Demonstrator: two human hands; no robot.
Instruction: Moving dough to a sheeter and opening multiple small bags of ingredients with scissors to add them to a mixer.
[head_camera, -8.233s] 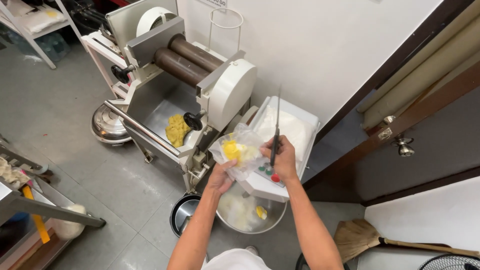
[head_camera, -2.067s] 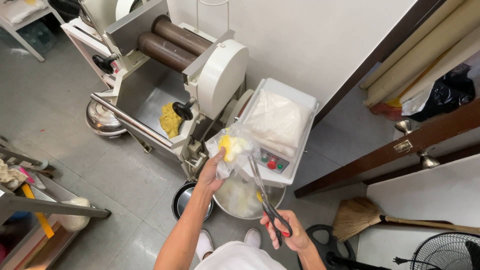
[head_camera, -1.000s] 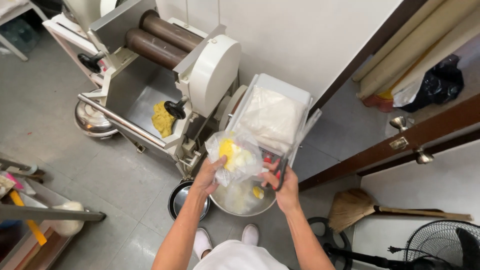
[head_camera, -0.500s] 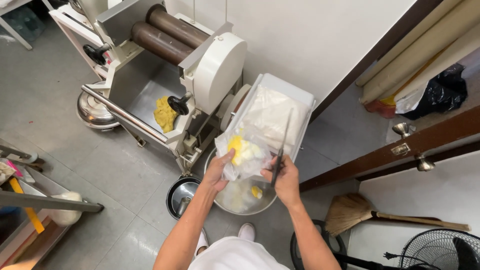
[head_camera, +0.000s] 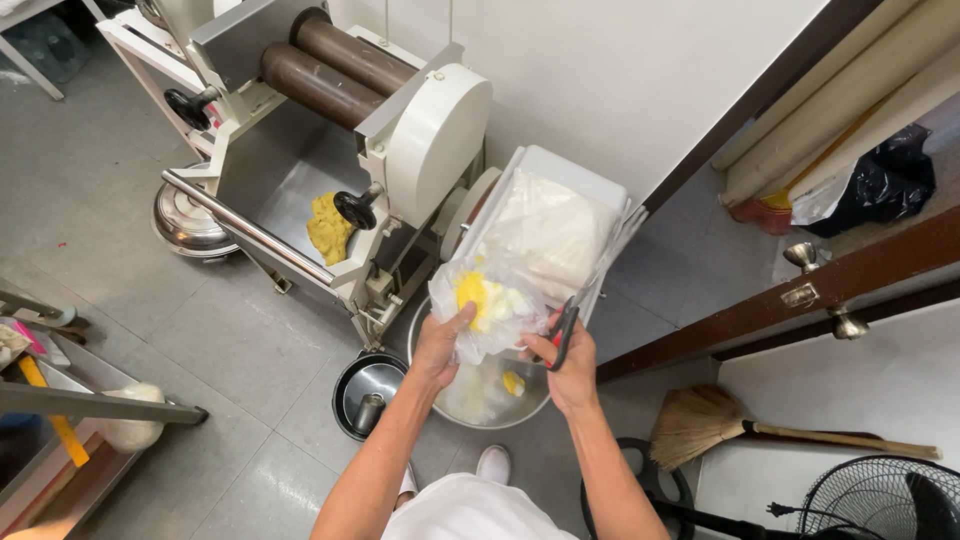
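The left hand (head_camera: 440, 345) grips a clear plastic bag (head_camera: 490, 305) of yellow dough above a steel bowl (head_camera: 480, 395) on the floor. The right hand (head_camera: 568, 362) pinches the bag's edge, with dark scissors (head_camera: 565, 330) hooked in its fingers.

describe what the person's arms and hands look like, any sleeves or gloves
Both forearms are bare to above the elbow, with no sleeves showing. The left hand and right hand wear no gloves; no watch or rings are visible. A white garment shows at the torso.

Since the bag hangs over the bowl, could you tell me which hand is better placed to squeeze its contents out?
Probably the left hand: it grips the plastic bag beneath the yellow lump, above the metal bowl. The right hand is occupied with the scissors.
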